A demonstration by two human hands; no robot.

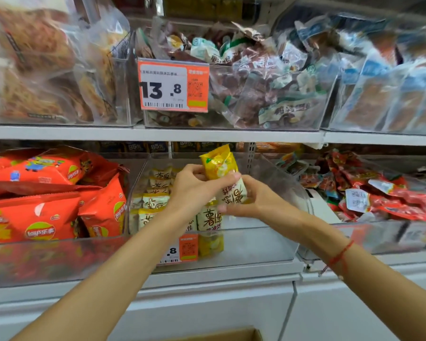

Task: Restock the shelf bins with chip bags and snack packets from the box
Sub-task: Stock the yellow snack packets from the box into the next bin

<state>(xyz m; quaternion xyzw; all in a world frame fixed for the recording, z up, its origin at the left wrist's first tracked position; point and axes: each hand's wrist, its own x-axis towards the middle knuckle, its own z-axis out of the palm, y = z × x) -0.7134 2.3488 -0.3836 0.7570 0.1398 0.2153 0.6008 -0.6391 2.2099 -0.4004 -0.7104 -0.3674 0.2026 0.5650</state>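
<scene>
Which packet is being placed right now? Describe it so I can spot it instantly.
Find the lower shelf's middle clear bin, between the red chip bags and the red snack packets. Above it, the left hand and right hand hold a yellow-and-white packet, raised above the stacked ones.

Your single head-worn wide-angle camera faces forward and slightly down, close to the two-tier white metal shelf [158, 134] of clear plastic bins [256, 242], with your forearms reaching in from the bottom edge.
</scene>
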